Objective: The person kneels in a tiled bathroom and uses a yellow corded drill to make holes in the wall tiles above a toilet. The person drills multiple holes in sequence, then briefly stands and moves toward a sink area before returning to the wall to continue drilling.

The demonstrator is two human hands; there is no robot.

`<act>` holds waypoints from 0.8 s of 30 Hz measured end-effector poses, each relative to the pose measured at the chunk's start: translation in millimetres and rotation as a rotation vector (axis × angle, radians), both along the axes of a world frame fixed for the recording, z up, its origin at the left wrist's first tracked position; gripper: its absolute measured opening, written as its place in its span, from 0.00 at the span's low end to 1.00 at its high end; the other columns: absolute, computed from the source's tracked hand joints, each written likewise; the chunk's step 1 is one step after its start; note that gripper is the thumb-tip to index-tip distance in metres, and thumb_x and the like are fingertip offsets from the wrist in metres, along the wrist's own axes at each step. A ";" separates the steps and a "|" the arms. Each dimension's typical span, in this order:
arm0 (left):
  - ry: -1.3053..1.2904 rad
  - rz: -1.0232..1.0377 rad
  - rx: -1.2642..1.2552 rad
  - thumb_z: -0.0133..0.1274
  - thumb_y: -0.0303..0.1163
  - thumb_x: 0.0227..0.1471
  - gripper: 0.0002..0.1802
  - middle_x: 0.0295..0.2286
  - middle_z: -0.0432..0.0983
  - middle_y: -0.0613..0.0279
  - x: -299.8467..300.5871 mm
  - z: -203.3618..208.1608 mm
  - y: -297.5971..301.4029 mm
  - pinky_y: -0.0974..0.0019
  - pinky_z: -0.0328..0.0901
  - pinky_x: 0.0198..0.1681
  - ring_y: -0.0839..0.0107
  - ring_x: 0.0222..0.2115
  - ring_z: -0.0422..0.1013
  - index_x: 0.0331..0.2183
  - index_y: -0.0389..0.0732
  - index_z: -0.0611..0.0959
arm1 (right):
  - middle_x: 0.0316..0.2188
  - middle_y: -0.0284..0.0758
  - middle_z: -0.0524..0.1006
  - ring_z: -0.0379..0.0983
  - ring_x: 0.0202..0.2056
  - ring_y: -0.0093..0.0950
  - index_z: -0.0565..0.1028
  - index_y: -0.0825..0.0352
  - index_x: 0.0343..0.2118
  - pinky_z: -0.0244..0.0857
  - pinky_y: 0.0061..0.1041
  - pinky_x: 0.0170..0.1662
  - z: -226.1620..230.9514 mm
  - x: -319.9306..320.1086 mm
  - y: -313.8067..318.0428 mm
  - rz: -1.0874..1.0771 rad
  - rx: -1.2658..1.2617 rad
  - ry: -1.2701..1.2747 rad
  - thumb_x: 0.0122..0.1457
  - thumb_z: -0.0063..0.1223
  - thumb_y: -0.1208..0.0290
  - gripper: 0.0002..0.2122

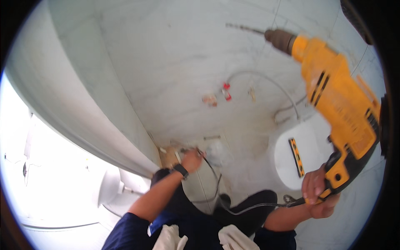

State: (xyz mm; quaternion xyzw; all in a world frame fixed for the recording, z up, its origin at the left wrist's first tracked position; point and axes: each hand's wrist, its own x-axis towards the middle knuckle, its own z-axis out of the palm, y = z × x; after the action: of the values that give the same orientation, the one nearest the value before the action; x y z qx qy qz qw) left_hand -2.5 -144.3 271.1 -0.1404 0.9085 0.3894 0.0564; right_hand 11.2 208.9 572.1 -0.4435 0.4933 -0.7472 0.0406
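My right hand (317, 189) is wrapped round the lower handle of a yellow and black corded power drill (339, 89), raised at the right. Its long drill bit (246, 28) points up and to the left, apart from anything else. A dark power cord (254, 206) runs from the handle's base across my legs to the left. My left hand (193, 161), with a dark watch (181, 170) on the wrist, reaches low near the wall's foot. Its fingers are closed on the cord, which loops down from them.
A small yellow and black spirit level (296, 157) lies on the white toilet lid (285, 166). A grey hose (266, 77) curves from a red-handled valve (226, 86) on the marbled wall. A curved pale partition (79, 79) stands at the left. A clear plastic bag (218, 153) lies on the floor.
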 end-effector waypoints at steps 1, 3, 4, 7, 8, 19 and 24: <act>-0.072 -0.107 0.002 0.49 0.58 0.68 0.51 0.52 0.73 0.17 8.4 -16.3 14.6 0.46 0.67 0.60 0.37 0.55 0.74 0.72 0.30 0.51 | 0.29 0.37 0.76 0.72 0.21 0.23 0.67 0.79 0.54 0.67 0.22 0.27 -10.1 -6.0 -0.9 0.045 -0.001 0.013 0.57 0.67 0.70 0.27; -0.403 -0.266 -0.231 0.51 0.60 0.66 0.55 0.56 0.74 0.27 -1.1 -16.0 29.5 0.46 0.67 0.61 0.40 0.57 0.74 0.74 0.36 0.47 | 0.32 0.41 0.77 0.76 0.27 0.31 0.69 0.77 0.54 0.68 0.27 0.29 -25.2 -19.0 0.5 0.226 -0.030 -0.123 0.46 0.74 0.79 0.31; -0.490 -0.312 -0.331 0.52 0.61 0.65 0.53 0.56 0.75 0.31 0.2 -2.4 34.7 0.46 0.68 0.60 0.42 0.56 0.75 0.74 0.39 0.51 | 0.33 0.43 0.78 0.77 0.28 0.34 0.69 0.77 0.54 0.68 0.28 0.29 -34.8 -22.0 -1.9 0.176 -0.028 -0.070 0.43 0.76 0.83 0.34; 0.070 -0.312 0.110 0.51 0.64 0.65 0.51 0.55 0.80 0.42 -0.2 81.7 19.9 0.48 0.69 0.60 0.50 0.55 0.77 0.73 0.40 0.59 | 0.32 0.46 0.78 0.77 0.29 0.34 0.66 0.76 0.60 0.69 0.27 0.28 -70.5 -11.0 -25.8 0.013 -0.205 -0.094 0.43 0.78 0.83 0.40; 0.204 -0.254 0.408 0.50 0.65 0.65 0.49 0.54 0.80 0.44 2.0 116.8 12.8 0.49 0.70 0.59 0.53 0.55 0.78 0.71 0.38 0.62 | 0.32 0.47 0.78 0.78 0.29 0.34 0.65 0.75 0.62 0.70 0.26 0.28 -77.3 -7.8 -35.2 0.030 -0.212 -0.180 0.43 0.79 0.82 0.42; 0.529 -0.137 1.616 0.52 0.62 0.64 0.36 0.44 0.79 0.53 22.9 316.9 35.7 0.53 0.75 0.50 0.59 0.46 0.78 0.53 0.38 0.75 | 0.35 0.42 0.85 0.85 0.36 0.40 0.77 0.74 0.54 0.76 0.31 0.41 -59.0 6.1 -96.5 -0.398 0.448 0.430 0.53 0.74 0.62 0.29; 0.471 -0.072 1.569 0.55 0.50 0.67 0.22 0.39 0.79 0.59 -34.2 324.1 73.9 0.57 0.75 0.44 0.64 0.37 0.78 0.48 0.40 0.77 | 0.41 0.40 0.84 0.82 0.43 0.32 0.77 0.74 0.53 0.73 0.30 0.48 -41.3 3.2 -98.7 -0.680 0.308 0.109 0.57 0.72 0.67 0.24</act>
State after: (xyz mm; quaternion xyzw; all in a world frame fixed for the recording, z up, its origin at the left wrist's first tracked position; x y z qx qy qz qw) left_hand -36.7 -70.4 595.3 0.0545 0.3637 0.9290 -0.0418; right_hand 14.4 110.3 530.8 -0.2820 0.7205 -0.6104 -0.1698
